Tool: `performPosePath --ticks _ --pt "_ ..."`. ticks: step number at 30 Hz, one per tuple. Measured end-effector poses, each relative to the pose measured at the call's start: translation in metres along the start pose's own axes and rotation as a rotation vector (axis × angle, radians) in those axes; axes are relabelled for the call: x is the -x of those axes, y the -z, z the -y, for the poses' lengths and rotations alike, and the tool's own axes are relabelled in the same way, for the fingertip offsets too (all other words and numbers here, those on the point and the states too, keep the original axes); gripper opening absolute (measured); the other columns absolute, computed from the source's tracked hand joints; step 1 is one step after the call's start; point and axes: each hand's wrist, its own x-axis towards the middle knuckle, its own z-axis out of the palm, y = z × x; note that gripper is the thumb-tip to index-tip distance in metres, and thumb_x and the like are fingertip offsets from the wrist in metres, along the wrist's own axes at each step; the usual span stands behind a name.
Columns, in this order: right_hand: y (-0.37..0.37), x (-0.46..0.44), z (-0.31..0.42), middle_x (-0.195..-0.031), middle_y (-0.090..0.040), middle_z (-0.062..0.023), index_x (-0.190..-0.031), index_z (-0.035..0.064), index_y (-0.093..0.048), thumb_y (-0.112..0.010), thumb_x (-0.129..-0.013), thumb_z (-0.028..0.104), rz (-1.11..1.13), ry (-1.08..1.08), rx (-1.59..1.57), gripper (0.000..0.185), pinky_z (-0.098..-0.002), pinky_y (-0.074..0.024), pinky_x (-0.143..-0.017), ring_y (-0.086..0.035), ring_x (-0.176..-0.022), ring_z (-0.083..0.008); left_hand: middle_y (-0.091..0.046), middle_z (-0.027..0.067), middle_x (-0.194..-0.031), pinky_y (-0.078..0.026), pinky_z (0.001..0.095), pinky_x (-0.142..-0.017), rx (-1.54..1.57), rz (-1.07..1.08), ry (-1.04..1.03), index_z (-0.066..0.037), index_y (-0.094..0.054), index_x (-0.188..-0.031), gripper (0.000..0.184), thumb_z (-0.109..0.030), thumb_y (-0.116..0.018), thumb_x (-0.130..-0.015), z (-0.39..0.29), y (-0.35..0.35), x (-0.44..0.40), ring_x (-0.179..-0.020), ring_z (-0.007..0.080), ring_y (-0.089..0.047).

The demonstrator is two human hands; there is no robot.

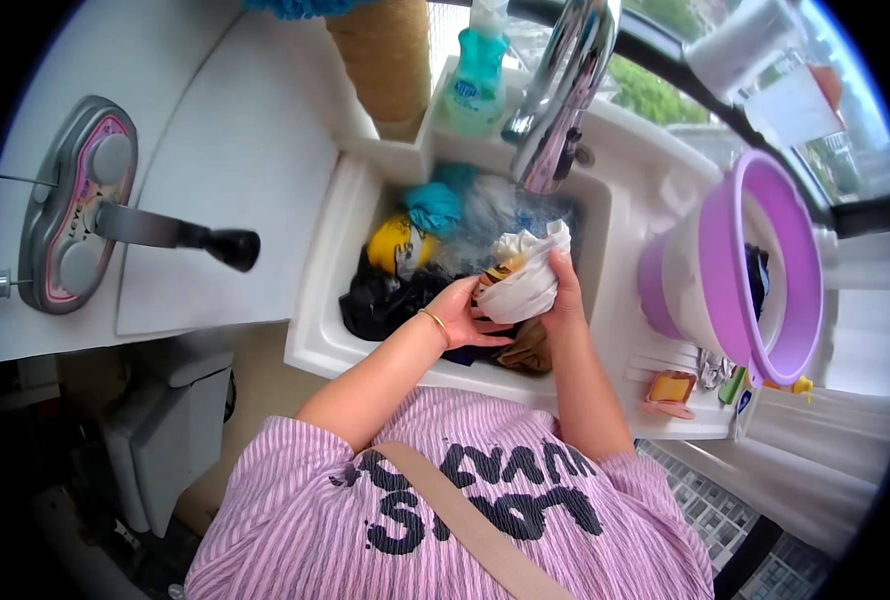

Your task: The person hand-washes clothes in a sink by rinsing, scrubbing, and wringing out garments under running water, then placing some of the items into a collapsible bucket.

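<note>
Over the sink [310, 335] I hold a bunched, wet-looking white cloth [525, 288] with a yellow and dark print on one side. My left hand [455, 315], with a thin gold bangle at the wrist, grips its left side, the lower fingers stretched beneath it. On the right edge, my right hand [563, 295] has its thumb pressed to the fabric. Below and behind lie a black cloth [380, 300], a yellow cloth [397, 245], a teal cloth [433, 207] and a brown cloth [528, 350]. Water [495, 215] fills part of the sink.
A chrome faucet [555, 120] hangs over the sink's far side. Behind stands a teal soap bottle [476, 85]. To the right are a purple-and-white bucket [670, 280] and a soap bar [672, 386]. A grey, pink-trimmed fixture with a black-tipped lever [165, 228] projects at left.
</note>
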Motion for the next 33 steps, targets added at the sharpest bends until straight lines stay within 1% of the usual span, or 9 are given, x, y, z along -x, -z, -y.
performPosePath --ticks 1,4,9,11,14,18,19,26,33 --pt "-0.013 0.007 0.006 -0.12 -0.064 -0.0095 -0.13 0.0097 -0.053 -0.077 -0.087 0.022 -0.05 0.037 0.055 0.05 -0.0412 -0.0525 -0.098 -0.064 -0.111 -0.0232 -0.046 0.0173 -0.152 -0.027 0.076 -0.113 0.148 0.107 0.098 -0.014 -0.049 -0.148 0.058 -0.048 -0.043 -0.101 0.0 0.001 0.005 -0.139 0.0463 -0.044" --pt "-0.025 0.011 0.011 -0.108 -0.064 -0.0049 -0.122 0.0089 -0.056 -0.08 -0.085 0.02 0.119 0.069 0.389 0.045 -0.0337 -0.0516 -0.09 -0.063 -0.099 -0.016 -0.038 0.0181 -0.157 -0.023 0.0783 -0.112 0.296 0.401 -0.022 -0.015 -0.044 -0.151 0.064 -0.052 -0.043 -0.1 0.004 -0.004 0.003 -0.145 0.0464 -0.036" --pt "-0.031 0.02 0.007 -0.101 -0.063 -0.0028 -0.105 0.0086 -0.061 -0.08 -0.086 0.021 0.198 0.083 0.679 0.029 -0.031 -0.0497 -0.087 -0.06 -0.093 -0.0129 -0.064 0.0144 -0.13 -0.047 0.0553 -0.108 0.303 0.234 -0.263 -0.007 -0.061 -0.126 0.04 -0.033 -0.059 -0.096 -0.009 0.001 -0.027 -0.117 0.0369 -0.064" --pt "-0.031 0.022 -0.001 -0.102 -0.066 -0.0059 -0.104 0.0085 -0.062 -0.072 -0.092 0.027 0.085 0.128 0.228 0.025 -0.0349 -0.0514 -0.093 -0.064 -0.098 -0.0173 -0.07 0.0112 -0.115 -0.054 0.0406 -0.1 0.036 -0.006 -0.765 -0.004 -0.063 -0.107 0.018 -0.007 -0.065 -0.089 0.0 -0.006 -0.041 -0.103 0.0265 -0.069" --pt "-0.036 0.021 -0.002 -0.109 -0.068 -0.0089 -0.108 0.0078 -0.063 -0.063 -0.098 0.032 0.063 -0.008 -0.107 0.026 -0.0398 -0.0528 -0.097 -0.067 -0.104 -0.0231 -0.07 0.0129 -0.116 -0.054 0.0383 -0.099 -0.216 0.01 -1.146 -0.003 -0.061 -0.102 0.021 0.009 -0.061 -0.085 0.01 -0.039 -0.016 -0.105 0.0221 -0.068" --pt "-0.045 0.009 -0.001 -0.118 -0.068 -0.013 -0.112 0.0062 -0.065 -0.057 -0.103 0.036 -0.017 -0.118 -0.258 0.032 -0.043 -0.0552 -0.095 -0.067 -0.107 -0.0277 -0.072 0.0137 -0.114 -0.051 0.043 -0.105 -0.987 -0.106 -1.699 -0.005 -0.067 -0.096 0.025 0.009 -0.064 -0.076 0.005 -0.055 0.012 -0.115 0.0309 -0.067" --pt "-0.052 0.005 0.001 -0.107 -0.07 -0.0134 -0.106 0.0035 -0.066 -0.057 -0.103 0.039 -0.023 -0.173 -0.323 0.037 -0.042 -0.0576 -0.09 -0.07 -0.099 -0.0284 -0.072 0.0128 -0.112 -0.05 0.0454 -0.106 -1.086 -0.061 -1.779 -0.006 -0.069 -0.09 0.023 0.007 -0.069 -0.071 0.002 -0.059 0.017 -0.12 0.0349 -0.065" --pt "-0.068 -0.02 0.028 -0.08 -0.068 -0.0119 -0.084 0.004 -0.062 -0.069 -0.095 0.039 -0.045 -0.755 0.092 0.037 -0.0394 -0.0583 -0.071 -0.07 -0.079 -0.028 -0.07 0.0065 -0.1 -0.054 0.0408 -0.094 -1.828 0.367 -2.037 -0.009 -0.066 -0.076 0.011 -0.009 -0.07 -0.066 -0.007 -0.051 0.02 -0.109 0.0292 -0.066" --pt "-0.084 -0.034 0.026 -0.081 -0.071 -0.0106 -0.08 0.0014 -0.07 -0.072 -0.077 0.019 0.193 -0.758 0.87 0.018 -0.036 -0.0541 -0.068 -0.067 -0.07 -0.0224 -0.054 0.0013 -0.075 -0.053 0.0381 -0.082 -2.13 0.562 -2.005 -0.012 -0.061 -0.062 0.011 -0.022 -0.061 -0.059 0.013 -0.035 -0.009 -0.078 0.024 -0.058"
